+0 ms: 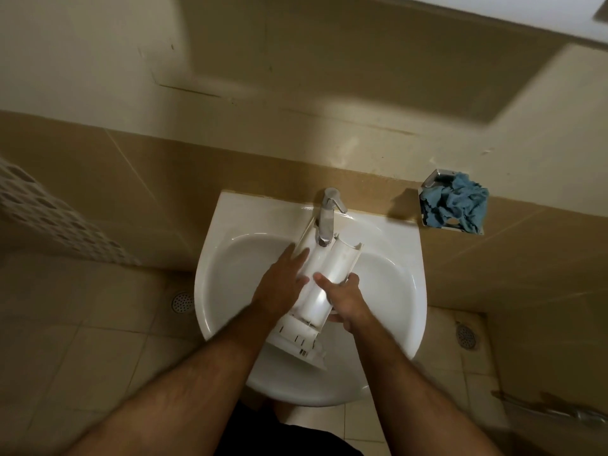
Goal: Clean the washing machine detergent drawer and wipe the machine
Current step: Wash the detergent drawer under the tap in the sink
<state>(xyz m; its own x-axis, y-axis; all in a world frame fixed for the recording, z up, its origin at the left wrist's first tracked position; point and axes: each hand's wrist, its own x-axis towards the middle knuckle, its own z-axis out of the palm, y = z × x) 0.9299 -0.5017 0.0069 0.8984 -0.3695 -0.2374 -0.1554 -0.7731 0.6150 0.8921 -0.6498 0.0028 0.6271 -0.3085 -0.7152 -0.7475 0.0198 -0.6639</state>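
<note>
beige tiles line the bathroom around you, and the detergent drawer (324,284) lies lengthwise over the white sink (388,291), its far end tucked just under the tap (327,218) and its near end, the front panel, pointing back toward you. your left hand (279,284) lies on the drawer's left flank with the fingers stretched flat along it, pressing rather than gripping. your right hand (345,297) holds the drawer's right edge, thumb reaching over the top and the fingers curled round the side. beyond the sink, to the right of the tap, a crumpled blue cloth (455,205) sits in a small wall holder (434,179), well apart from the drawer and untouched. whether water is running from the tap cannot be told. you seem to be at the rinsing and rubbing step, with the wipe of the machine not yet begun. the next move likely calls for a firm hold with the right hand while the left rubs along the channels, then turning the drawer so the other compartments face the spout.
</note>
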